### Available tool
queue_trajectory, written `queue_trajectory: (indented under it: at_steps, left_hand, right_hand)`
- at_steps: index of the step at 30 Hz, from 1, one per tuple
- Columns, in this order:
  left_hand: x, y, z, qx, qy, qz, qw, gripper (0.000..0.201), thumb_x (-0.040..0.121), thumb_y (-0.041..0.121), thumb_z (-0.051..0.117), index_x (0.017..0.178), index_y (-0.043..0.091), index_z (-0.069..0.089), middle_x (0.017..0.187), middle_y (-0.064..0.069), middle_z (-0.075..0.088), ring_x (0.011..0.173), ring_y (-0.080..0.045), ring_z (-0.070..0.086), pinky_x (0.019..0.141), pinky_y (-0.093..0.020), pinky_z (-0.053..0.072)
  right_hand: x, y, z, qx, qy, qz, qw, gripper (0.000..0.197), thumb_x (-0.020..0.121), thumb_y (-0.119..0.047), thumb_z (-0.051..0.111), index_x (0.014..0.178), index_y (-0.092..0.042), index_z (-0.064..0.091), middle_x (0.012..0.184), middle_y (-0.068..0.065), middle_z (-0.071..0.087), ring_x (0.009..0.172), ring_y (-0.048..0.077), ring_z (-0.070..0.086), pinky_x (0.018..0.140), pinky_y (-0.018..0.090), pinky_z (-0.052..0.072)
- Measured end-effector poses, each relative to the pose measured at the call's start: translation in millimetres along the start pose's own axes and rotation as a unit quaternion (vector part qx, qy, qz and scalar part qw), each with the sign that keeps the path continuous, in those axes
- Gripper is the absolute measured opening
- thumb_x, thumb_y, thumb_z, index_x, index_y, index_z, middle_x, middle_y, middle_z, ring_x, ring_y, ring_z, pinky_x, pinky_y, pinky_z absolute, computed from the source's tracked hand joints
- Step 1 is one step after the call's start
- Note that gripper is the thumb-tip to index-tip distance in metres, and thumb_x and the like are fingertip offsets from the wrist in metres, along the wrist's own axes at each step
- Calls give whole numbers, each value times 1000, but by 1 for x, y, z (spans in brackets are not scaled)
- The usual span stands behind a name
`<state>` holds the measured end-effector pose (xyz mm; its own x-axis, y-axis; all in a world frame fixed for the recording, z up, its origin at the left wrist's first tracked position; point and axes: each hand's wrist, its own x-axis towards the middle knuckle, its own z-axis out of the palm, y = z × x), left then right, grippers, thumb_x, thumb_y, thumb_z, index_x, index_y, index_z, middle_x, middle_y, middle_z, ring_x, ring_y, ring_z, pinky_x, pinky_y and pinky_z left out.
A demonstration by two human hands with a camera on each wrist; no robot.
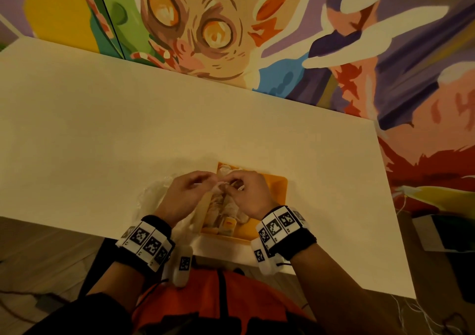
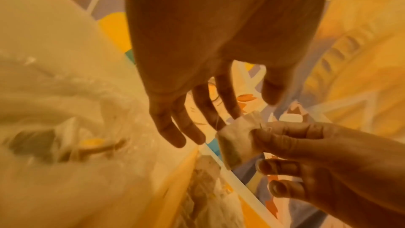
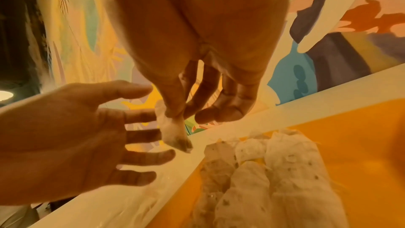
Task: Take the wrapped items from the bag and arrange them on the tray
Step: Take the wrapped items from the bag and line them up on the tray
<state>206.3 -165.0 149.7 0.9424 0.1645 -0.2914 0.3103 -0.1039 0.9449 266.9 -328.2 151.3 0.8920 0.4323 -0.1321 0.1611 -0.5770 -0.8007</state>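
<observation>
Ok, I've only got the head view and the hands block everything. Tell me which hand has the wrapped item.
Observer: The right hand pinches the wrapped item; the left hand is open beside it.
Operator: Now check the bag.
Observer: Inside the bag there looks to be at least one more packet, blurred.
Operator: Now the tray.
Observer: On the tray, placed packets lie packed side by side.

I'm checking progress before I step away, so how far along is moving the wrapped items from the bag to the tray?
Partly done. Several wrapped items already lie side by side on the orange tray. In hand: the right hand pinches one wrapped item above the tray's edge, the left hand open beside it. Left: the plastic bag still shows at least one more item inside.
</observation>
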Motion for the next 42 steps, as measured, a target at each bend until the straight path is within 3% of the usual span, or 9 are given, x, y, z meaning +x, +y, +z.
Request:
queue_trajectory:
  at_steps: [3, 13, 17, 22, 28, 34, 36, 39, 42]
  left_hand:
    - [1, 1, 1, 104, 21, 118, 987, 8, 85, 21, 73, 90, 27, 75, 86, 14, 72, 78, 5, 64, 64, -4, 43]
    - [5, -1, 6, 110, 67, 143, 981, 10, 83, 15, 74, 81, 24, 75, 82, 10, 73, 69, 3, 56, 64, -5, 38]
    - [7, -5, 7, 112, 67, 129, 983, 19, 84, 16, 74, 78, 34, 70, 81, 15, 71, 70, -1, 57, 61, -8, 42]
    - [7, -15, 6, 160, 52, 68, 983, 11, 86, 15, 71, 90, 25, 70, 87, 11, 69, 74, 0, 64, 59, -5, 45]
    - [11, -32, 9, 234, 32, -7, 972, 28, 86, 16, 71, 114, 16, 66, 103, 1, 69, 81, -8, 65, 65, -9, 44]
    - [11, -36, 15, 269, 3, -40, 962, 43, 85, 12, 70, 127, 13, 59, 107, -5, 70, 88, -15, 64, 85, -27, 53]
    - [12, -37, 16, 279, 2, -45, 959, 44, 86, 11, 69, 128, 15, 58, 108, -5, 70, 87, -13, 63, 84, -25, 52]
    - [14, -40, 15, 280, 2, -45, 959, 45, 86, 9, 69, 129, 15, 58, 109, -4, 69, 89, -12, 63, 82, -23, 52]
    - [14, -42, 15, 279, 5, -42, 959, 44, 85, 9, 70, 127, 14, 60, 108, -4, 69, 88, -11, 62, 79, -20, 51]
  right_hand:
    - [2, 0, -3, -2, 1, 5, 1000, 6, 87, -25, 72, 91, -25, 75, 81, -17, 66, 71, -4, 57, 62, 6, 39]
    - [-6, 1, 0, 27, -8, 10, 1000, 12, 86, -27, 72, 93, -17, 74, 81, -10, 65, 71, 4, 56, 65, 19, 43]
    - [-7, 9, -1, 20, -19, 33, 999, 27, 85, -26, 73, 62, -28, 59, 54, -15, 54, 53, -4, 50, 53, 10, 34]
    - [-9, 28, -7, -63, -41, 101, 992, 21, 87, -30, 71, 90, -10, 71, 88, 2, 70, 81, 15, 62, 66, 24, 44]
    - [-15, 49, -19, -117, -95, 225, 963, 20, 85, -24, 74, 76, -9, 65, 66, 1, 62, 63, 14, 58, 55, 23, 45]
    - [-13, 52, 1, -226, -184, 260, 921, 15, 80, -11, 73, 89, 0, 71, 86, 12, 72, 81, 23, 68, 61, 29, 56]
    - [-11, 55, 8, -245, -187, 267, 913, 13, 84, -12, 70, 95, -5, 67, 88, 9, 68, 85, 23, 64, 59, 25, 52]
    - [-8, 64, 18, -219, -162, 300, 914, 31, 85, -11, 70, 113, 0, 62, 104, 14, 70, 96, 27, 69, 82, 35, 58]
    - [-6, 68, 25, -184, -131, 320, 920, 31, 85, -13, 71, 109, 0, 60, 104, 16, 69, 89, 30, 71, 79, 40, 59]
